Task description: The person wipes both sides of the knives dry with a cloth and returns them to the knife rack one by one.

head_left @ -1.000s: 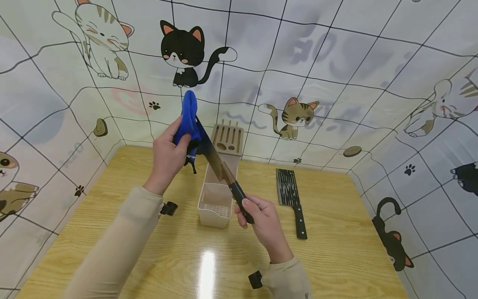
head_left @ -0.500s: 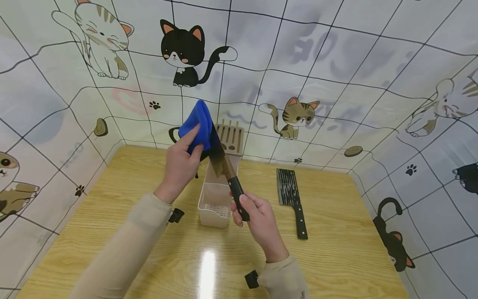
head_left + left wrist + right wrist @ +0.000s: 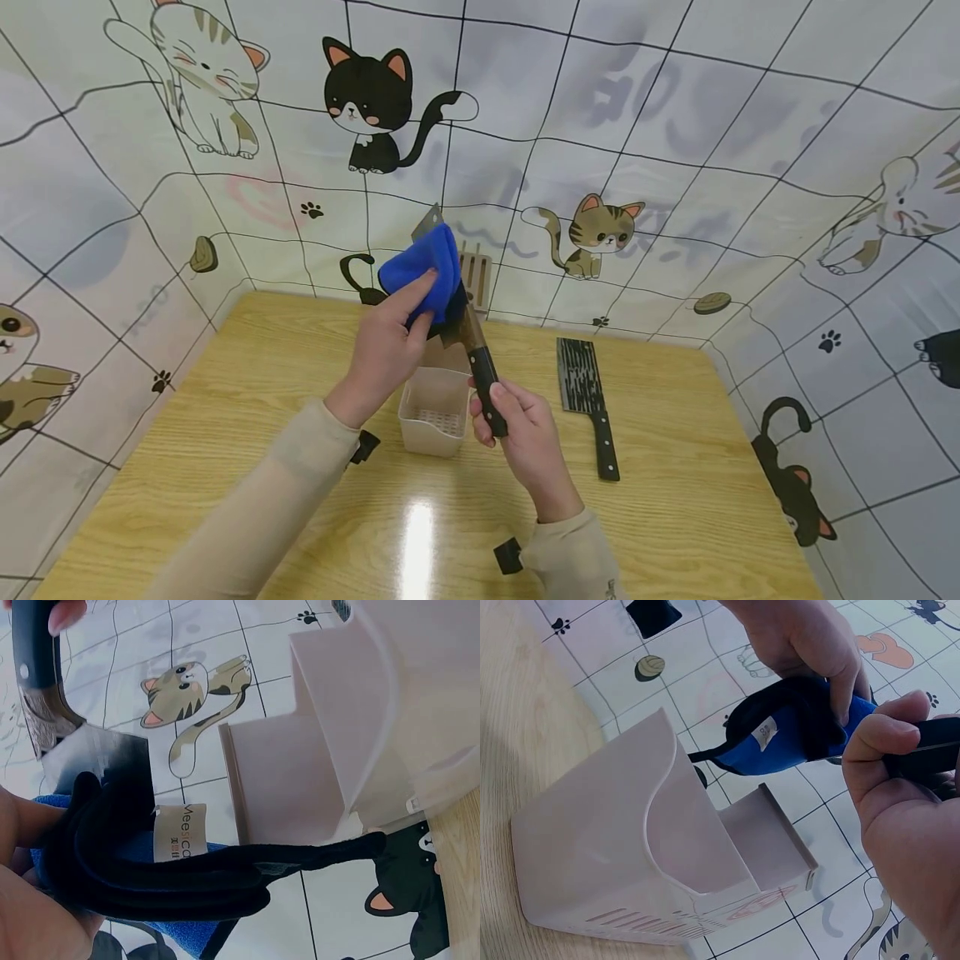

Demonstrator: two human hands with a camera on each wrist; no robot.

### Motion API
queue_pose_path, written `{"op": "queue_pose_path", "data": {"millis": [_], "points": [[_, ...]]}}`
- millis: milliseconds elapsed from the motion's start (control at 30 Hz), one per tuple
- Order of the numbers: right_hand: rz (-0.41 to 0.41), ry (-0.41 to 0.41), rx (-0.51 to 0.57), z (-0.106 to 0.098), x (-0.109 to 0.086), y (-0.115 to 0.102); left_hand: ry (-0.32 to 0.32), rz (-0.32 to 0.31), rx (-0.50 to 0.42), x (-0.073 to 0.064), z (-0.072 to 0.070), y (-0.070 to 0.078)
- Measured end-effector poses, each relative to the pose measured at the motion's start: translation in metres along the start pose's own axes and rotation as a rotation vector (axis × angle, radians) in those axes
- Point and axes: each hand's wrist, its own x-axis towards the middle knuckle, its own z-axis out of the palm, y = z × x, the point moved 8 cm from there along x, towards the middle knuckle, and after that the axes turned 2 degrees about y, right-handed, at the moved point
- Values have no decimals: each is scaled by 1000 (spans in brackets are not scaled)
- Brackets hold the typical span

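My left hand (image 3: 386,346) pinches a folded blue cloth (image 3: 422,267) with black edging around a knife's blade (image 3: 453,332). The blade's tip sticks out beyond the cloth, and the middle of the blade is covered. My right hand (image 3: 531,433) grips the knife's black riveted handle (image 3: 486,387), its blade angled up and away. In the left wrist view the cloth's black edging (image 3: 165,889) and a pale label (image 3: 180,832) show beside the bare part of the blade (image 3: 97,754). Both hands are above the table, in front of a beige holder (image 3: 433,433).
A cleaver (image 3: 577,375) with a black-patterned blade lies on the wooden table (image 3: 675,467), right of the holder. The holder's slotted rear part (image 3: 478,279) stands near the back wall. Cat-printed sheeting (image 3: 675,192) encloses the back and sides.
My left hand has moved right and slightly down with the cloth, along the blade towards the handle. The blade's tip now shows past the cloth. The right hand has shifted only a little.
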Motion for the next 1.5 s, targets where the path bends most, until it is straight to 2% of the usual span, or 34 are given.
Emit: {"op": "queue_pose_path", "data": {"millis": [433, 933, 1267, 1500], "points": [[17, 21, 84, -5, 1, 3, -68, 98, 56, -14, 14, 18], [9, 18, 83, -5, 2, -2, -190, 112, 97, -25, 23, 38], [21, 46, 108, -7, 1, -1, -238, 208, 197, -37, 28, 46], [26, 59, 128, -8, 1, 1, -242, 279, 222, -40, 28, 49]]}}
